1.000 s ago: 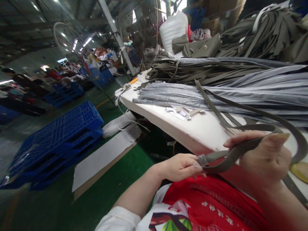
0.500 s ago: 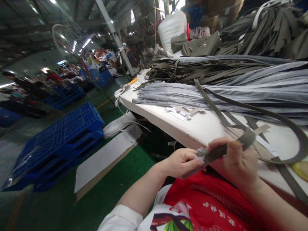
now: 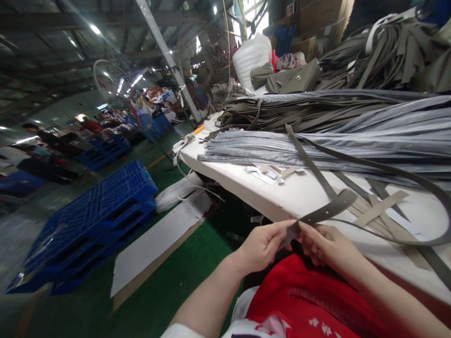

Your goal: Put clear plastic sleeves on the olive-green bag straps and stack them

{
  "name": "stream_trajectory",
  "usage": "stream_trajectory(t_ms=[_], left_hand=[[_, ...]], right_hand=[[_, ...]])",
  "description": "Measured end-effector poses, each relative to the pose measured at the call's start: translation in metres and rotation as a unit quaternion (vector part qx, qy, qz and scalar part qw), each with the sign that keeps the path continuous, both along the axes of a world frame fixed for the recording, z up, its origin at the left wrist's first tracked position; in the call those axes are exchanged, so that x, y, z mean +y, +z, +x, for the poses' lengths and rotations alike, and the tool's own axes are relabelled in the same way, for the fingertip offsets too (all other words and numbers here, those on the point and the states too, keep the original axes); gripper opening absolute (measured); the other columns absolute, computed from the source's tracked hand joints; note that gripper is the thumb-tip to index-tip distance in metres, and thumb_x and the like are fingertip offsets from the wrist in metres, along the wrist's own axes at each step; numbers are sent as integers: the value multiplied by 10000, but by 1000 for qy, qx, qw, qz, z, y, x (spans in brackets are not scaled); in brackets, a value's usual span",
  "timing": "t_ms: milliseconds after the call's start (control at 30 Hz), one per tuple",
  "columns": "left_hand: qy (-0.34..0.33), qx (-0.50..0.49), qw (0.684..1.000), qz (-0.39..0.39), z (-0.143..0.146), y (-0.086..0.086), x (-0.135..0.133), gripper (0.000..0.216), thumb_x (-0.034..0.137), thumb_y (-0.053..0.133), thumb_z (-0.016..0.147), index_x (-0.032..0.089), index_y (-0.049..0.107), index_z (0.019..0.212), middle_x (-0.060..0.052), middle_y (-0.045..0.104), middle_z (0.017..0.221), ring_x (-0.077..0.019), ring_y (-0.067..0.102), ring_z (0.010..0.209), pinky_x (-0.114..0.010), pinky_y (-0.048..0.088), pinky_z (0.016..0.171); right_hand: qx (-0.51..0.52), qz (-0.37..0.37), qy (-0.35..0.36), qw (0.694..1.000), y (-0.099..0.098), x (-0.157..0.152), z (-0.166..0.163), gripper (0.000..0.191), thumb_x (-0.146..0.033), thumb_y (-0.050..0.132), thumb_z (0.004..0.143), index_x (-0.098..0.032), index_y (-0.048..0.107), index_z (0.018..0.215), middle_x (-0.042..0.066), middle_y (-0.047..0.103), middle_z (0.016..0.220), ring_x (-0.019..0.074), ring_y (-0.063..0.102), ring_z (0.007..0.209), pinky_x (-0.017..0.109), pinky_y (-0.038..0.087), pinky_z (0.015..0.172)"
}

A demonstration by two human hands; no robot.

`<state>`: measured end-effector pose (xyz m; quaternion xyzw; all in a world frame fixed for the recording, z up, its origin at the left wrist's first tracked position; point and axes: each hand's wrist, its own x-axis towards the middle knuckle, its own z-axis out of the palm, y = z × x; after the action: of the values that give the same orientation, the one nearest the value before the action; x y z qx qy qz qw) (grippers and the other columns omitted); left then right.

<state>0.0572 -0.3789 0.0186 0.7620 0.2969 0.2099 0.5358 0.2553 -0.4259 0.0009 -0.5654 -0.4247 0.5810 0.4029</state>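
Note:
An olive-grey strap [image 3: 326,210] with small punched holes runs between my two hands, just over the near edge of the white table [image 3: 225,174]. My left hand [image 3: 264,245] pinches it between thumb and fingers. Close beside it, my right hand [image 3: 319,240] is closed on the same strap, thumb on top. The far part of the strap curves over the table top. Beyond it lie grey-white strips [image 3: 299,146] in a long bundle. Beige strips [image 3: 382,209] cross one another right of my hands.
Dark olive straps [image 3: 303,111] lie behind the grey bundle, with olive bag pieces [image 3: 296,79] further back. Paper scraps [image 3: 269,173] lie near the table edge. Left on the floor are stacked blue pallets [image 3: 98,211] and a long white board [image 3: 158,246]. People stand far left.
My right hand has come down and left along the strap, closer to my left hand. The pale film seen earlier at my left fingers no longer shows. The view has shifted slightly.

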Motion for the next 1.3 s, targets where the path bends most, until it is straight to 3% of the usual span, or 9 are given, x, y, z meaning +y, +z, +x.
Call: stream_trajectory(t_ms=[167,267,367,467,700,800,967,1133,1300], left_hand=[[44,15,998,-36,0,-13,-2,633,383,494,969,151,290,1522,-30,700,793,-72,477,481,-187,396,514],[11,16,990,-138,-1,-23,0,542,496,507,944,83,545,1293,-53,700,760,-74,480,473,-187,372,484],[-8,14,983,-185,-3,-27,2,523,578,493,929,90,679,962,-53,679,734,-67,488,486,-183,362,487],[20,-16,978,-205,-2,-26,1,541,617,509,906,106,684,933,-60,688,771,-86,556,540,-188,408,522],[83,-126,970,-189,19,-19,3,579,685,499,875,125,619,790,-47,646,698,-111,593,516,-217,459,505],[152,-95,977,-114,11,-16,9,568,646,441,925,146,549,680,20,528,543,-52,434,385,-179,317,408],[188,-18,980,-56,-30,-19,23,530,589,451,949,133,601,726,13,550,565,-52,439,415,-176,307,435],[158,-44,976,-143,-31,-22,29,560,617,459,932,103,652,821,-84,687,713,-114,595,529,-204,417,510],[187,-117,967,-124,-3,-10,35,603,664,491,892,95,665,793,-94,673,686,-144,614,572,-232,451,545]], right_hand=[[202,28,-50,978,-1,0,-1,301,-454,756,739,-192,717,883,19,674,763,163,608,692,274,495,643],[272,21,-71,959,3,2,0,348,-391,815,627,-207,749,914,69,717,1009,254,632,967,367,509,882],[323,18,-87,942,14,8,-1,325,-378,817,661,-212,743,930,31,675,807,202,619,836,353,511,874],[318,37,-114,940,26,16,-3,314,-416,751,796,-241,714,1055,-53,482,574,128,545,643,334,513,893],[148,15,5,989,30,30,-30,556,-673,619,816,-197,746,1073,22,636,565,178,588,509,277,440,466],[157,13,65,985,26,41,-39,524,-643,630,822,-192,740,1065,18,647,550,187,607,504,304,475,524],[394,27,-64,917,42,76,-29,228,-380,788,774,-191,728,886,-13,650,694,142,649,725,256,517,744],[358,74,3,931,63,100,-30,265,-402,771,802,-151,723,876,-56,420,501,109,561,602,187,452,575],[306,73,110,943,58,102,-48,422,-528,661,859,-172,705,1081,-6,569,651,131,530,524,220,390,392]])
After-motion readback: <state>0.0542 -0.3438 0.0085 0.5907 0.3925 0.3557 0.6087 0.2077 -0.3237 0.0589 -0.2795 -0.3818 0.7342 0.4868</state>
